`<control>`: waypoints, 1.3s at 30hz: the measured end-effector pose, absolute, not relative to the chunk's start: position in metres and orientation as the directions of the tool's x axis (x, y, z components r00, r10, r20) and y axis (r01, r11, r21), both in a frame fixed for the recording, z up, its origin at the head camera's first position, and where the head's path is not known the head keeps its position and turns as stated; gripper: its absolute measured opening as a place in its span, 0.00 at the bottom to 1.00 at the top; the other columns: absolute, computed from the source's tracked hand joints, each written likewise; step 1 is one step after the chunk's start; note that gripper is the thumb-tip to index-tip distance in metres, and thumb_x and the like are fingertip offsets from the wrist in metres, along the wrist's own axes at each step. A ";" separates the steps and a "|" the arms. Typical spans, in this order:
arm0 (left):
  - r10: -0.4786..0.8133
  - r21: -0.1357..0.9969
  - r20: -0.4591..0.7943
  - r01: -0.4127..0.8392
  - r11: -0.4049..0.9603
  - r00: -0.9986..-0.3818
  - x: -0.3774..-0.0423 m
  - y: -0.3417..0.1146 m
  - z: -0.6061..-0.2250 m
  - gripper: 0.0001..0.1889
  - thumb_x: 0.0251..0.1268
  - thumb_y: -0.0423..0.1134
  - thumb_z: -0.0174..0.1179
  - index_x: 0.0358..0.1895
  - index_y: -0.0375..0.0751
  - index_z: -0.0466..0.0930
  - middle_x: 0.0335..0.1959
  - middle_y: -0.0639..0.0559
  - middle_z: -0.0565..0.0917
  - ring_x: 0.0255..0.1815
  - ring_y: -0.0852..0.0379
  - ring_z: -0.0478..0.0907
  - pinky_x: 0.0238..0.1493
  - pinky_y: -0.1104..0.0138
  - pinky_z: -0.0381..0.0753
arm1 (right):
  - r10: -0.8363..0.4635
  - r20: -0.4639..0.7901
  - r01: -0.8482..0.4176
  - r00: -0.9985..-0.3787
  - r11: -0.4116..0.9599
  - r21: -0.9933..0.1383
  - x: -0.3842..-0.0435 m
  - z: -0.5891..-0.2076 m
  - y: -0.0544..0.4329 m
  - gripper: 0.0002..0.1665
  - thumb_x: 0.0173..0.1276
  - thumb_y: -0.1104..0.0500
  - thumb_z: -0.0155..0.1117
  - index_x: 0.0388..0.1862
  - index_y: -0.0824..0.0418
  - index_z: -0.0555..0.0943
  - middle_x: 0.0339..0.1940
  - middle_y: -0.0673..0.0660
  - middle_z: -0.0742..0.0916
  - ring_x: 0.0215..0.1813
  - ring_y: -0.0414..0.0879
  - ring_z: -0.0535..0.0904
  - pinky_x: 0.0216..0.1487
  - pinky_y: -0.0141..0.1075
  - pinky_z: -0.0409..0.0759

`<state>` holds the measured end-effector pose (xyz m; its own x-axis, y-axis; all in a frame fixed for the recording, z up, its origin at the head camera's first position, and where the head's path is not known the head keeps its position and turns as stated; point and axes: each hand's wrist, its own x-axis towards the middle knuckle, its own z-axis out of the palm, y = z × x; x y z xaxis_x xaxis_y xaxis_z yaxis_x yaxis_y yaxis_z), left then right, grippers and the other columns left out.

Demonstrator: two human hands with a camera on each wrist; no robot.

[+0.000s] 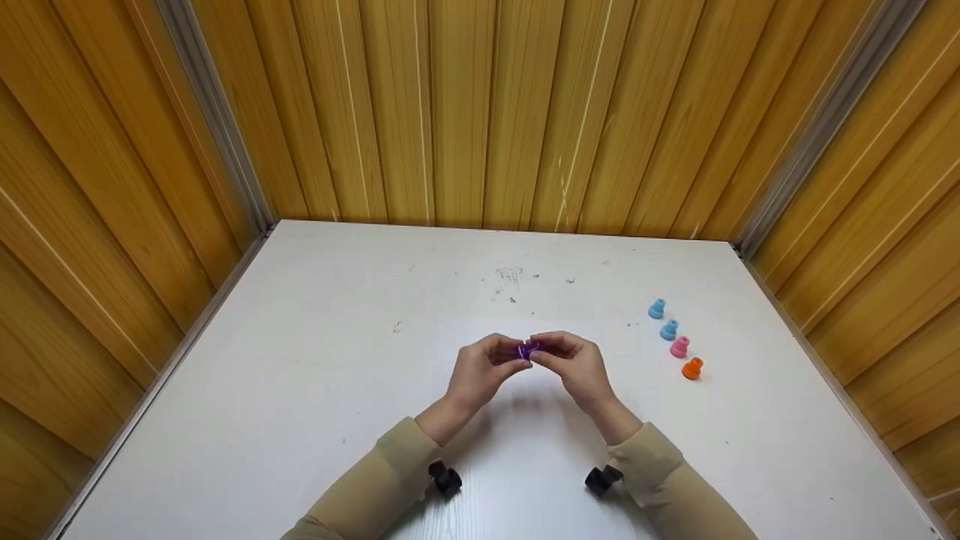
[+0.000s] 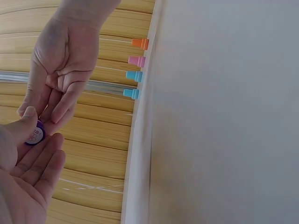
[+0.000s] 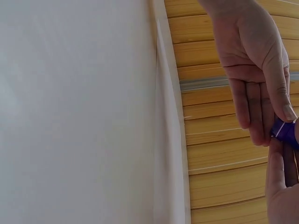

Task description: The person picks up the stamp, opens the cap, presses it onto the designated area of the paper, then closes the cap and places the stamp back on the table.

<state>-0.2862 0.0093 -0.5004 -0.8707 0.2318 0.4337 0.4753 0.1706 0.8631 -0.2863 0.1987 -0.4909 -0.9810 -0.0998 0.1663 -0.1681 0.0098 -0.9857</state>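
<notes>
Both hands meet over the middle of the table and pinch one small purple piece [image 1: 527,350] between thumbs and fingertips. The left hand [image 1: 476,371] grips it from the left, the right hand [image 1: 581,367] from the right. In the left wrist view the purple piece [image 2: 35,134] shows a round end with a white printed label, the left thumb at its edge. Seen from the right wrist, its shiny purple side [image 3: 285,129] bears a pale line, and fingers cover much of it. A shadow lies on the table below the hands.
To the right stand several small stepped pieces with narrow tops: two light blue [image 1: 657,308], one pink [image 1: 679,346], one orange [image 1: 692,368]. The white table [image 1: 315,360] has dark scuffs toward the back. Yellow wood-look panels [image 1: 465,112] enclose its back and sides.
</notes>
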 end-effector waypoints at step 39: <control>0.127 0.911 0.353 0.372 0.176 -0.927 -0.311 -0.014 -0.499 0.16 0.65 0.34 0.69 0.54 0.31 0.87 0.43 0.39 0.91 0.44 0.47 0.91 0.47 0.70 0.89 | 0.007 0.200 -0.200 -0.980 0.013 -0.980 -0.303 -0.486 0.204 0.17 0.64 0.73 0.71 0.52 0.73 0.85 0.44 0.57 0.93 0.45 0.40 0.89 0.51 0.28 0.88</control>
